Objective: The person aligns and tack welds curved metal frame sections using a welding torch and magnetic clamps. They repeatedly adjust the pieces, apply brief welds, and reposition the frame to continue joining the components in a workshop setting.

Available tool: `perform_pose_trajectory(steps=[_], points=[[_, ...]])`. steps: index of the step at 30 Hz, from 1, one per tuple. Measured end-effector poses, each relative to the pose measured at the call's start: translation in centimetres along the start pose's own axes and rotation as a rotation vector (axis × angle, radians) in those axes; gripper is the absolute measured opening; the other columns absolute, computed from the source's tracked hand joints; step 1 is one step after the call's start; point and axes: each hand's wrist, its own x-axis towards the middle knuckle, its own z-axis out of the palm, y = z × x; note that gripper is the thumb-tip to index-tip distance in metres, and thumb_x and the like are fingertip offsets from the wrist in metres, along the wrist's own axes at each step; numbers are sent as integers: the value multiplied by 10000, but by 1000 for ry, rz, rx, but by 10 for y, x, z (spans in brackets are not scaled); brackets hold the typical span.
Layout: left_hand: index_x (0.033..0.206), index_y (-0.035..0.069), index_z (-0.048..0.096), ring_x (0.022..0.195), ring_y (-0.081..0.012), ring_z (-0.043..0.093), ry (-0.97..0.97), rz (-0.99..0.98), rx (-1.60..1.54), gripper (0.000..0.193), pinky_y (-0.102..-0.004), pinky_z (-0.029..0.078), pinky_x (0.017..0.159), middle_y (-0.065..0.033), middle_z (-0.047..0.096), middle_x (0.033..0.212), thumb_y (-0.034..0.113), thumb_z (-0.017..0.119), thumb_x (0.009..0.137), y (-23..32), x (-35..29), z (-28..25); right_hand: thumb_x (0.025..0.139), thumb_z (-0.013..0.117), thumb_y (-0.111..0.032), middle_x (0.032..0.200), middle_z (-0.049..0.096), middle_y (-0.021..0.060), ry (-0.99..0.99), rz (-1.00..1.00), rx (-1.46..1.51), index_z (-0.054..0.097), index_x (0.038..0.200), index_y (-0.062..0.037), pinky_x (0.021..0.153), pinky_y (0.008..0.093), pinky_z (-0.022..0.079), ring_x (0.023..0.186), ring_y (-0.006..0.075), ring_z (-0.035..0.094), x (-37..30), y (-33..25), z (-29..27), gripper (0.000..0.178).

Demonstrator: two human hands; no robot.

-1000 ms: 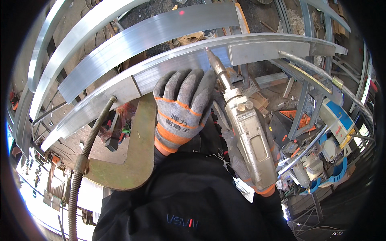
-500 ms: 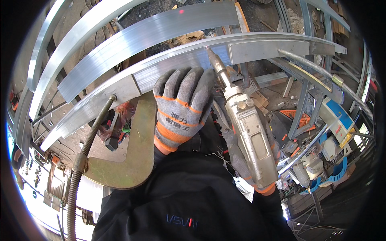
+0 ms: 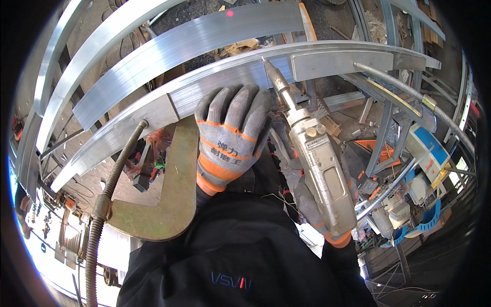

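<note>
My left hand (image 3: 230, 135), in a grey glove with orange bands, is closed over the near edge of a curved aluminium bar (image 3: 215, 82), its thumb hidden. In my right hand (image 3: 311, 202), gloved alike and mostly covered, rests a long, worn grey metal-bodied power tool (image 3: 322, 169). Its tapered nose points away from me, the tip against or just over the bar; I cannot tell which. Left of my left hand, a large C-clamp (image 3: 179, 189) with a threaded screw grips the bar. Another threaded clamp screw (image 3: 394, 82) meets a flat plate (image 3: 337, 66) on the right.
Beyond the bar lie more curved aluminium strips (image 3: 189, 43), with a red light dot on one. Metal framing (image 3: 388, 133) stands at the right. A blue-and-white box (image 3: 429, 148), an orange grid (image 3: 378, 148) and a blue basket (image 3: 429, 217) clutter the floor there.
The tool's rear body has swung slightly right and toward me with my right hand, while its tip has stayed nearly in place. My left hand has barely moved.
</note>
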Motion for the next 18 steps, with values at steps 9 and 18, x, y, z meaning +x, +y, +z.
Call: perform_pose_trajectory(steps=[9,18], points=[[1346,15,750,1325,-415,705,-87,208,-230,575,-588,554,1147,-191,736,1398,211,849,815,-8,-49,-30,1114,694,-475,1692,584,193,109,223,572,328,1824,-109,1119,465,631,1392,365,702,-1,13,0,878],[1440,-6,711,1370,-465,670,-85,70,-171,630,-590,532,1173,-210,715,1478,208,841,861,0,-89,-43,1105,715,-510,1703,573,200,95,334,1167,317,1828,-113,1131,478,628,1405,382,694,-55,58,-48,915]])
